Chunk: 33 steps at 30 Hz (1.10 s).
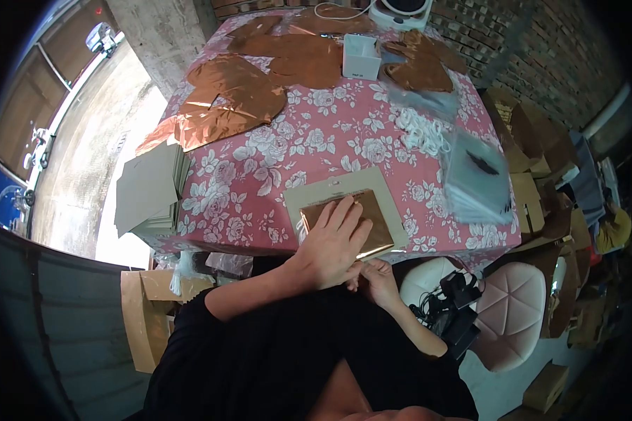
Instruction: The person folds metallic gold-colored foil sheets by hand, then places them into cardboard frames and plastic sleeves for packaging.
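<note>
Copper-coloured foil piece point(378, 228), flat on a grey board point(361, 181) at the near edge of the table point(309, 151), partly hidden under the left hand point(330, 249). Largest of all, the table itself, in a pink floral cloth point(218, 182). Across its far side and far left, larger copper-coloured sheets point(239, 81), crumpled and overlapping. Next down in size, a stack of grey boards point(144, 193) at the left corner, edges out of line, seemingly overhanging — could topple if knocked by the left forearm point(253, 291). At the right, a pile of clear bags point(474, 196), slippery by the look of it; could fan out if brushed. Under the foil, the single grey board, lower edge close to the table's edge; could tip or slip off if drawn too near. On top, the left hand, fingers spread across the foil; could crease the thin sheet with uneven pressure, or drag it askew. Just below, the right hand point(378, 279), fingers curled together near the board's lower edge — cannot tell whether pinching anything. Beyond the bags, white loops point(421, 133) in a tangle, well apart from both hands; could knot further if caught.
</note>
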### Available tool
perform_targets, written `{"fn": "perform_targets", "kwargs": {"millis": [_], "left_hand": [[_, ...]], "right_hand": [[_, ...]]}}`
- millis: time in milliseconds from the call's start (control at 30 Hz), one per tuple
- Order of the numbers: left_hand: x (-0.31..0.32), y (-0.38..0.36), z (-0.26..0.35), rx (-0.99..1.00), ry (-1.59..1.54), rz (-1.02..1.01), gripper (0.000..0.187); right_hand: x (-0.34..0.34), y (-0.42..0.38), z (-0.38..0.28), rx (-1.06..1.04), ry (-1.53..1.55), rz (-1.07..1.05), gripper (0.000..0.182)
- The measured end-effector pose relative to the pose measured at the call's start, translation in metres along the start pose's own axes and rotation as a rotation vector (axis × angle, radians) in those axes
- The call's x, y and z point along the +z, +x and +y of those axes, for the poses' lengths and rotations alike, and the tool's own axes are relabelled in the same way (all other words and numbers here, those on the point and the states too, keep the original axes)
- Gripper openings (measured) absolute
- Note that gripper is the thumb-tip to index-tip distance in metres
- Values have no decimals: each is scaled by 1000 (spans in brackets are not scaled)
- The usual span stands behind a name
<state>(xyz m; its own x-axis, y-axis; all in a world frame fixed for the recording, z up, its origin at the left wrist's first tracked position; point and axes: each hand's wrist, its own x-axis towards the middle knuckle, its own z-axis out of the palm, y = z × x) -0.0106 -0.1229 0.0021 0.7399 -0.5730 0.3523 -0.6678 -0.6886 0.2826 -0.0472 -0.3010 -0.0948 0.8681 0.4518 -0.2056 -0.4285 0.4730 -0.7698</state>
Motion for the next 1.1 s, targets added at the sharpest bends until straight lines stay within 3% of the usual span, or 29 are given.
{"fn": "perform_targets", "kwargs": {"millis": [300, 700, 900, 1100], "left_hand": [[2, -2, -3, -59, -10, 8, 65], [4, -6, -5, -200, 1, 38, 75], [-16, -5, -7, -223, -2, 150, 84], [-25, -4, -18, -258, 95, 200, 82]], "right_hand": [[-3, 3, 0, -35, -96, -81, 28], [0, 1, -6, 26, -166, -66, 30], [37, -4, -40, -9, -323, 33, 29], [55, 18, -64, 141, -338, 15, 28]]}}
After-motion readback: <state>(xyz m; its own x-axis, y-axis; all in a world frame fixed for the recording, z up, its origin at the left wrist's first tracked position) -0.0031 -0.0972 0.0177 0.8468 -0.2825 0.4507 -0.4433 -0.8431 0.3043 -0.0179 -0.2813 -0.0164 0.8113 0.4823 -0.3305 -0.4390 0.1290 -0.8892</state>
